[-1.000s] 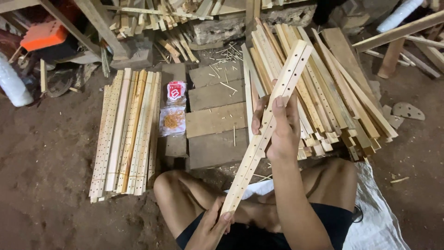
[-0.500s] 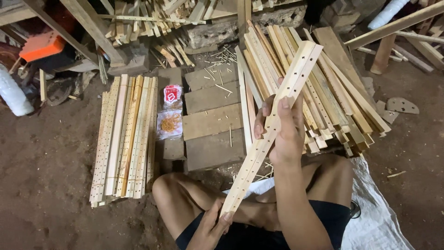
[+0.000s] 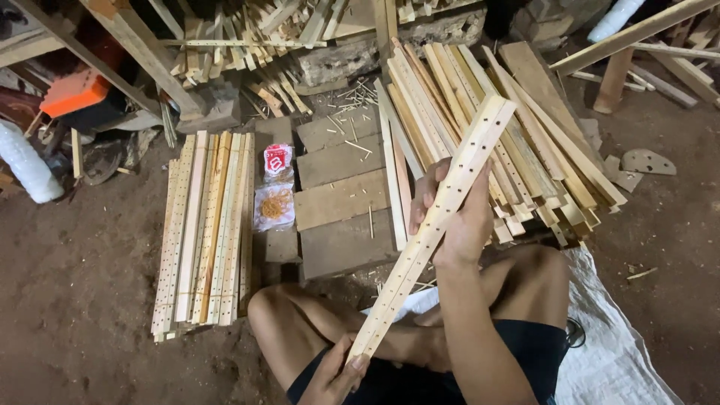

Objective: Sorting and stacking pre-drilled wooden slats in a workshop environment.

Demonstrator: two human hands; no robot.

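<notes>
Perforated slat (image 3: 431,229) held diagonally across centre frame, lower end near bottom centre, upper end pointing to upper right, over the loose pile of slats (image 3: 480,127). Two rows of drilled holes visible along its face. Left hand (image 3: 337,375) closed around the lower end, thumb on top; right hand (image 3: 450,214) wrapped round the slat about mid-length, fingers curled over the far edge. Both hands are occupied with this one slat; nothing else is held. Judgement: slat is at an inspection or sighting stage, lifted clear of both piles and not yet laid anywhere. Any setting-down would call for a swing of the long upper end, which is the part most likely to catch something. Person sits cross-legged on the floor, knee (image 3: 274,315) at lower centre-left, white sack (image 3: 622,352) under the legs at lower right. Directly ahead, dark planks (image 3: 341,199) lie flat with small pegs scattered on them; no tabletop in view. Left of the planks, two small packets (image 3: 276,187), one red and white, one clear with orange contents. Further left, a neat stack of drilled slats (image 3: 202,232), edges aligned, lying lengthwise up the frame. Open room: bare dirt floor (image 3: 75,300) at lower left and along the right edge is the widest free area. Upper frame is crowded: timber offcuts, a stone block (image 3: 352,56), an orange object (image 3: 75,90) at upper left, a white bottle (image 3: 26,161) at left edge. The loose pile's ragged near ends lie just beside the right hand.
</notes>
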